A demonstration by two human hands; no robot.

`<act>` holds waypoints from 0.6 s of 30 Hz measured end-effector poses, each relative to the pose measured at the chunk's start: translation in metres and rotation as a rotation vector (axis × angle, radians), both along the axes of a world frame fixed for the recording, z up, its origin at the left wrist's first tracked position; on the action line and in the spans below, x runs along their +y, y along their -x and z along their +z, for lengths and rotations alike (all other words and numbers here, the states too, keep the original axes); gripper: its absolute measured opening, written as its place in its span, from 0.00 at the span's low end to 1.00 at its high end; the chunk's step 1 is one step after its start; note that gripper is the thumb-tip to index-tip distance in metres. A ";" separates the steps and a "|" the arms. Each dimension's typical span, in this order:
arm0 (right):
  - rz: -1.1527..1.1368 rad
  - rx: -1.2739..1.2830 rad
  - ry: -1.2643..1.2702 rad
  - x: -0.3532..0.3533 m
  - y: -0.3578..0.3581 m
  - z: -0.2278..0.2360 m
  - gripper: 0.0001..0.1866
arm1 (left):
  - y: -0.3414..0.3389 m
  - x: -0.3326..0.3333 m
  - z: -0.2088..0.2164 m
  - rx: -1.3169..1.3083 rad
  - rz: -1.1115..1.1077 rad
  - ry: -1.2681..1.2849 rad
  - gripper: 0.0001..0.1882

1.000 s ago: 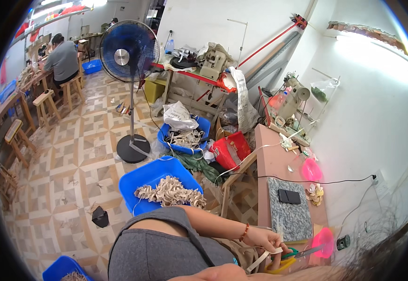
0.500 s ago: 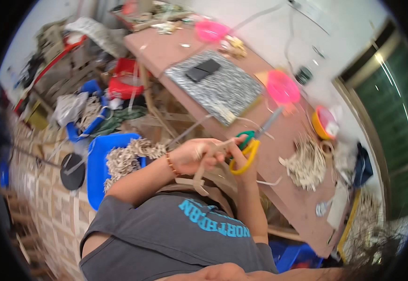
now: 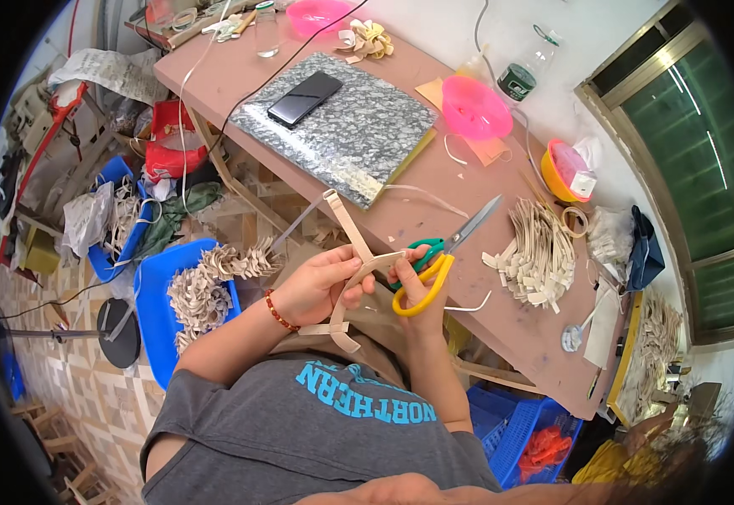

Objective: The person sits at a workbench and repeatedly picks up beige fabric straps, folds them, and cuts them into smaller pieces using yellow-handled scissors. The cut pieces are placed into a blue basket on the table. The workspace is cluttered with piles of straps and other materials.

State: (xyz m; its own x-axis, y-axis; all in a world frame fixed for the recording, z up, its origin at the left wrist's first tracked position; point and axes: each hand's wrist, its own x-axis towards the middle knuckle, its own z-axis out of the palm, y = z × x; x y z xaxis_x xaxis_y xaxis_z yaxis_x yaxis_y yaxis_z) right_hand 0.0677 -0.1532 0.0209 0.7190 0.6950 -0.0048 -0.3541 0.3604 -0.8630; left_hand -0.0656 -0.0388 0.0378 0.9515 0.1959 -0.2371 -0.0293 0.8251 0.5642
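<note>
In front of my torso, my left hand (image 3: 333, 284) pinches a beige strap piece (image 3: 346, 220) whose flat bands cross and branch. One band stands up toward the table edge and others hang below my fingers. My right hand (image 3: 420, 293) is closed around scissors (image 3: 472, 220), one handle loop green and the other yellow, with the blades pointing away to the upper right. The fingertips of that hand also touch the right end of the strap piece. Right of the scissors, a bundle of similar beige straps (image 3: 535, 257) lies on the table.
The brown table (image 3: 501, 332) carries a speckled stone slab (image 3: 333, 126) with a black phone (image 3: 305, 98) on it. Beyond are pink bowls (image 3: 476, 108), a bottle (image 3: 523, 74) and an orange bowl (image 3: 567, 171). A blue bin (image 3: 154, 316) of strap pieces stands left; blue baskets (image 3: 510, 433) sit below right.
The view has shifted, so the table sits farther left and up in it. The strap piece is now spread, with one band standing up. Both hands keep their hold.
</note>
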 end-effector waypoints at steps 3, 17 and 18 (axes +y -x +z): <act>0.007 -0.014 0.013 0.001 -0.002 -0.001 0.12 | -0.002 0.002 -0.002 -0.021 0.004 -0.027 0.12; -0.136 -0.169 0.286 -0.054 -0.023 -0.021 0.06 | -0.035 0.010 -0.012 0.036 -0.037 0.168 0.10; -0.149 -0.162 0.286 -0.061 -0.025 -0.024 0.06 | -0.040 0.011 -0.012 0.042 -0.045 0.203 0.10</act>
State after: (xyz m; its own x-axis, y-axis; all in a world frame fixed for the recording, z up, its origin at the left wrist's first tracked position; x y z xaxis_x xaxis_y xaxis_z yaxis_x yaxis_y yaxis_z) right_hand 0.0929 -0.2137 -0.0032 0.8200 0.5691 -0.0614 -0.1661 0.1339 -0.9770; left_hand -0.0253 -0.0274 0.0263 0.9466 0.0976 -0.3072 0.0302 0.9220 0.3860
